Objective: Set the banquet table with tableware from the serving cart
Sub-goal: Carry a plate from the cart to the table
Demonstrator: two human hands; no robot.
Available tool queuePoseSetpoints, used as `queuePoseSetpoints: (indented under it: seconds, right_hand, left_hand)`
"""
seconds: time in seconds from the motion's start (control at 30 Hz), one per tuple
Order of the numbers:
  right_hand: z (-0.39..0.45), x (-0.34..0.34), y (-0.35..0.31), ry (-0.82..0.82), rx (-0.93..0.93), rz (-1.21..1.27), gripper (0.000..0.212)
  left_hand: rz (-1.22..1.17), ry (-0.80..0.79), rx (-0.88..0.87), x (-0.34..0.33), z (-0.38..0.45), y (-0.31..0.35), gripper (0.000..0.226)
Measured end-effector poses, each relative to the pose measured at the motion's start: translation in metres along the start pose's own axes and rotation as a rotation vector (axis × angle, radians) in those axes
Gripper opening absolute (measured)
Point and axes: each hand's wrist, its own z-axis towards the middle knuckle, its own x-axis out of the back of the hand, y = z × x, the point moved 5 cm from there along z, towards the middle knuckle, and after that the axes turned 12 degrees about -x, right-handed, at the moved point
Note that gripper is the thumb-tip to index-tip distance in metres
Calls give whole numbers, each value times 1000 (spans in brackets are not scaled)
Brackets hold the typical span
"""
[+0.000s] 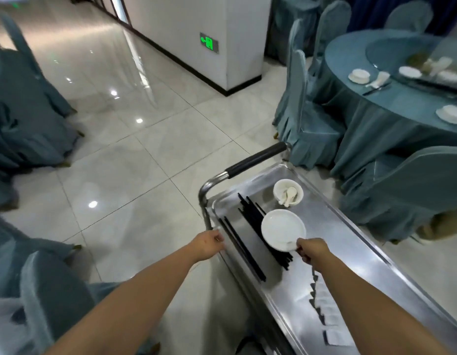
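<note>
A steel serving cart (350, 254) stands in front of me with a black-gripped handle (258, 160) at its far end. On its top lie several black chopsticks (250, 221), a white bowl (288, 192) holding white spoons, and a white plate (283, 229). My right hand (312, 251) pinches the near rim of the plate. My left hand (209, 244) grips the left rim of the cart next to a pair of chopsticks (244, 252). The round banquet table (391, 111) with a teal cloth is at the far right and carries white place settings (359, 75).
Teal-covered chairs (306, 116) stand between the cart and the table, with another (411, 185) close to the cart's right side. More covered chairs (25, 108) line the left. A white pillar (209, 39) rises ahead. Small white folded items (324, 311) lie along the cart's near end.
</note>
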Motion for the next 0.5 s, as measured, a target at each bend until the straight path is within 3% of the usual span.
queuePoseSetpoints:
  seconds: [0.27,0.5]
  right_hand:
    - [-151,-187,-27,-216,362,-463,10]
    - [-282,-383,6,-426,524,-735,8]
  left_hand:
    - [-618,315,32,81,-144,-118,23]
    - [-852,640,99,120,-284,-260,32]
